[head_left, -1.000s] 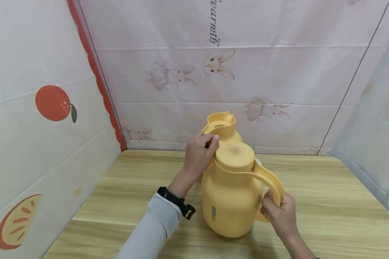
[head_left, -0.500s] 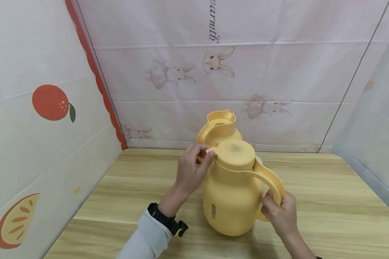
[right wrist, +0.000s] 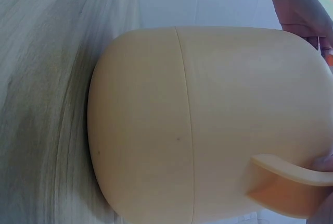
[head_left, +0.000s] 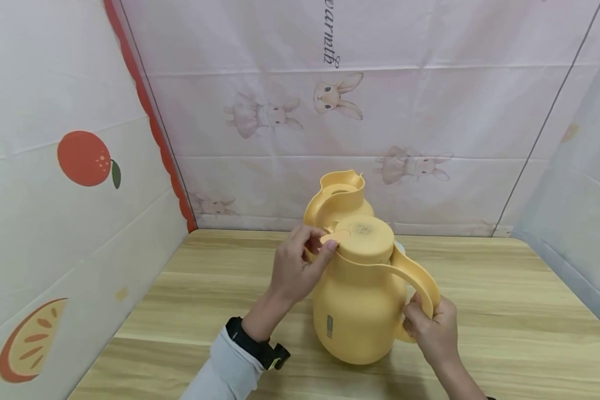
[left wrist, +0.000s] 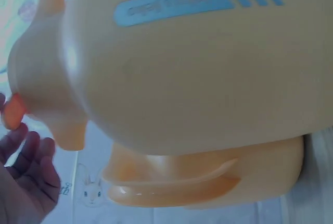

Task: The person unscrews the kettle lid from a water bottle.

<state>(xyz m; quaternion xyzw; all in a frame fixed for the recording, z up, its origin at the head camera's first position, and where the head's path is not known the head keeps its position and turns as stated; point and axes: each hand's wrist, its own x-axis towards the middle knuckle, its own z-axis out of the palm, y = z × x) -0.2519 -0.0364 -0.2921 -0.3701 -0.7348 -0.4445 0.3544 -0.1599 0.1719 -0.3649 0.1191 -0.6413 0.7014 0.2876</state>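
A yellow thermos jug (head_left: pixel 358 311) stands upright on the table, with a dark scuff on its round lid (head_left: pixel 365 239). My right hand (head_left: pixel 437 328) grips the handle (head_left: pixel 420 278); in the right wrist view only a bit of that hand shows beside the handle (right wrist: pixel 291 185). At the lid's left edge, my left hand (head_left: pixel 300 264) pinches a small light-orange tab (head_left: pixel 334 237) between thumb and fingers. This orange tab (left wrist: pixel 14 112) shows between the fingertips in the left wrist view. Directly behind stands a second yellow jug (head_left: pixel 342 203), its top lidless and its body mostly hidden.
Beneath both jugs is a wood-grain table (head_left: pixel 495 311). A rabbit-print cloth (head_left: pixel 280 50) hangs along its back edge, and a fruit-print cloth (head_left: pixel 30 222) runs down the left side. Some small whitish thing (head_left: pixel 400 246) peeks out behind the front jug.
My left hand has come down and slightly left from beside the rear jug's neck, and the orange tab has come into sight, now lying lower against the lid. The right hand stays put.
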